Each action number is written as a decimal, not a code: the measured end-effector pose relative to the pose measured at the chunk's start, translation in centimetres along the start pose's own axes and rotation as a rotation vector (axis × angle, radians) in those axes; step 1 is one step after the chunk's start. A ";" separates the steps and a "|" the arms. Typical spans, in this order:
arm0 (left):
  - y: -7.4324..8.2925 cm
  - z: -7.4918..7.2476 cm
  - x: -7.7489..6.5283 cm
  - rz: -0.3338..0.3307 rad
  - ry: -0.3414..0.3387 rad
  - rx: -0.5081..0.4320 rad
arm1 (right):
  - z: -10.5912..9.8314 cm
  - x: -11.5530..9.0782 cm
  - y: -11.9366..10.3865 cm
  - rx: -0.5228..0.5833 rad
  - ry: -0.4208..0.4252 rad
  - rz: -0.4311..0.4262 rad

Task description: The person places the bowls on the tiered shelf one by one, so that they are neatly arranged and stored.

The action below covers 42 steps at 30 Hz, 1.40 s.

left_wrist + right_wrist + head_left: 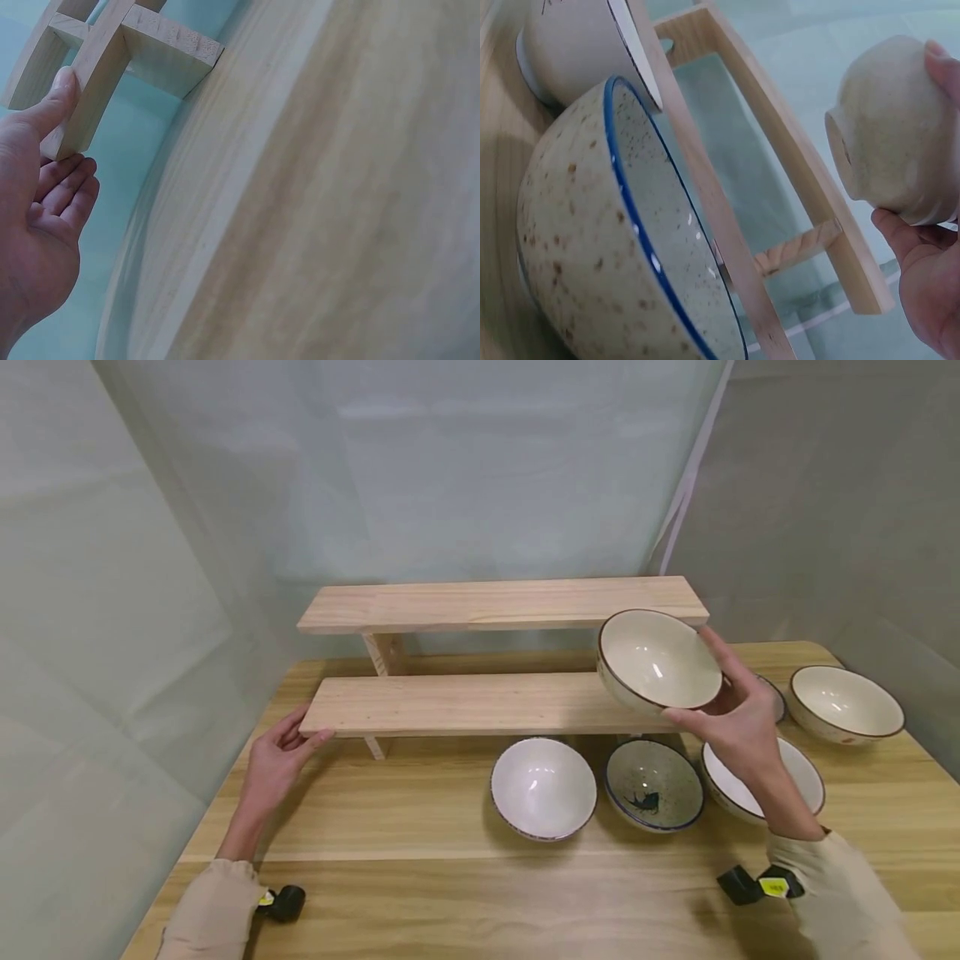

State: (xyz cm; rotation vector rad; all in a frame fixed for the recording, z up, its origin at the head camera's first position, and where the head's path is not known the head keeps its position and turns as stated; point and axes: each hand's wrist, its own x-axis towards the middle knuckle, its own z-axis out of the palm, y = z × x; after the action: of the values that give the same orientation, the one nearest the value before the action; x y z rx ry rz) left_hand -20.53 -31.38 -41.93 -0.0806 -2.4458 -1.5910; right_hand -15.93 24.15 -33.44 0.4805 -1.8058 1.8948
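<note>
My left hand grips the left end of the lower board of a two-tier wooden shelf. In the left wrist view the thumb lies along one face of the board and the fingers curl at its other side. My right hand holds a cream bowl with a brown rim by its right side. That bowl is raised in front of the shelf's right end, its opening tilted toward me. From the right wrist, the bowl's outside and foot show between thumb and fingers.
Below the shelf's front edge stand a white bowl and a speckled blue-rimmed bowl. Farther right are a white brown-rimmed bowl, a cream bowl and another bowl partly hidden behind my right hand. Pale curtains surround the wooden table.
</note>
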 end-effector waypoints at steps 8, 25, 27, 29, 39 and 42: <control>0.0 0.0 0.1 -0.001 0.003 0.012 | 1.2 0.5 0.0 -0.018 0.011 -0.007; -0.1 -0.2 0.1 -0.001 0.003 0.011 | 3.2 1.7 0.5 -0.019 -0.031 -0.006; -0.1 -0.2 0.1 0.000 0.003 0.003 | 3.4 1.9 0.6 -0.026 -0.038 -0.008; -0.1 -0.2 0.1 -0.001 0.003 -0.002 | 3.7 2.1 0.6 -0.045 -0.042 -0.015; -0.2 -0.2 0.0 -0.005 0.014 0.010 | 5.0 2.7 0.7 -0.087 -0.072 -0.019; -0.2 -0.1 0.0 -0.001 0.017 -0.002 | 5.4 3.0 0.7 -0.079 -0.080 -0.013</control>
State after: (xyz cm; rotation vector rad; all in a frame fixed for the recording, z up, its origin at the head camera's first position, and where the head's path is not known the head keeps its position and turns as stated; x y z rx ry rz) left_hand -20.55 -31.58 -42.03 -0.0659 -2.4321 -1.5883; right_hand -19.14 19.09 -31.99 0.5454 -1.9159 1.8121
